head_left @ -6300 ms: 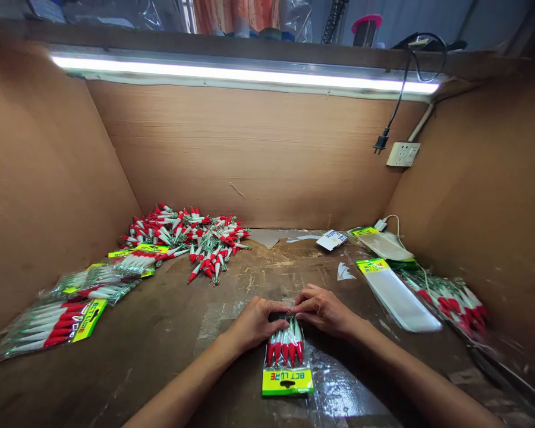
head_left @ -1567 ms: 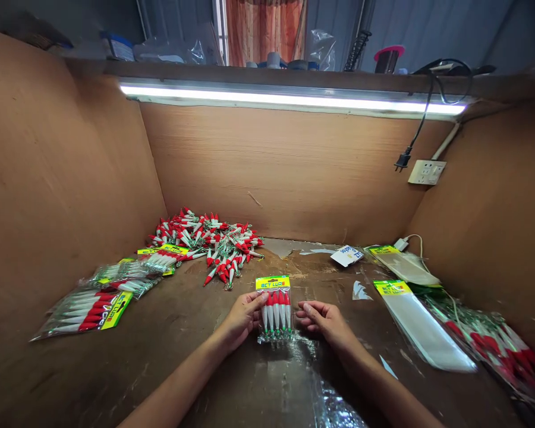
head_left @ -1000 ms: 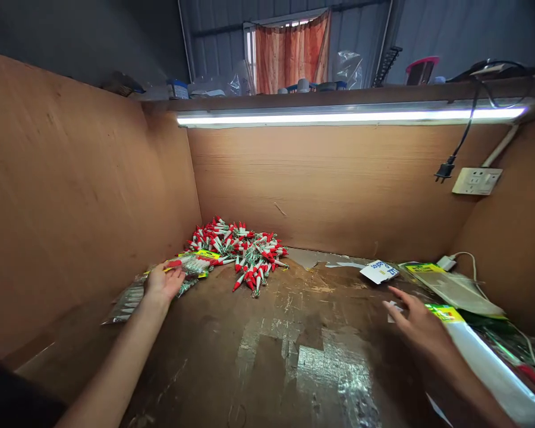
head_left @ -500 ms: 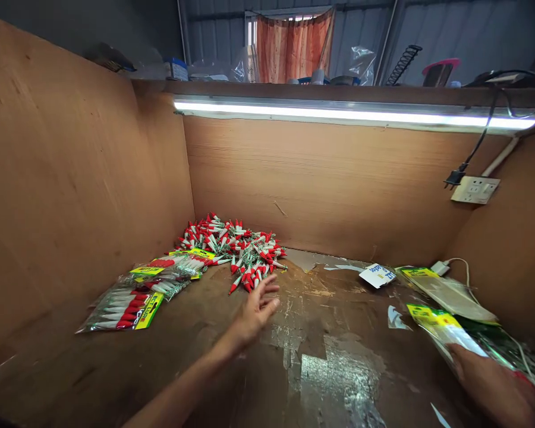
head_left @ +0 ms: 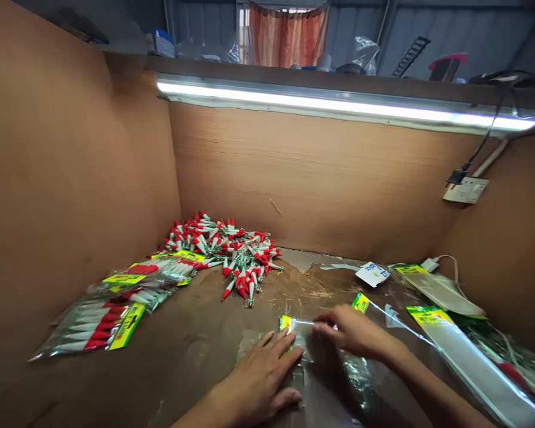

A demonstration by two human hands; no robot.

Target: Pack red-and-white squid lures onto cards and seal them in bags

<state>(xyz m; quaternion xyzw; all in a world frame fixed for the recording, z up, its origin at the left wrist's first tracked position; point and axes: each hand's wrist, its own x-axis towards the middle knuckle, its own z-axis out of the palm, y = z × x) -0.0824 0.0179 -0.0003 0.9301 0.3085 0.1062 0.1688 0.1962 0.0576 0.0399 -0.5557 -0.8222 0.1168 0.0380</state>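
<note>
A clear plastic bag (head_left: 310,339) with a yellow-green header lies on the worktop in front of me. My left hand (head_left: 265,371) rests flat beside its header, fingers spread and fingertips touching the bag. My right hand (head_left: 354,334) is closed in a pinch at the bag's upper edge; its fingertips are partly hidden. Another yellow-green header (head_left: 361,302) shows just behind the right hand. Beyond my left hand is a heap of red-and-white fishing lures (head_left: 236,255) with greenish tinsel. Filled lure bags (head_left: 98,324) with yellow-green headers lie at the left.
Flat clear bags (head_left: 432,315) are stacked at the right, beside more lures (head_left: 517,374). A white card (head_left: 372,274) with blue writing sits near the back wall. Wooden panels enclose the worktop; a plug hangs near the socket (head_left: 466,190).
My right hand has moved left from the bag stack to the middle, bringing a bag with it. My left hand has come back from near the lure heap and now lies on that bag.
</note>
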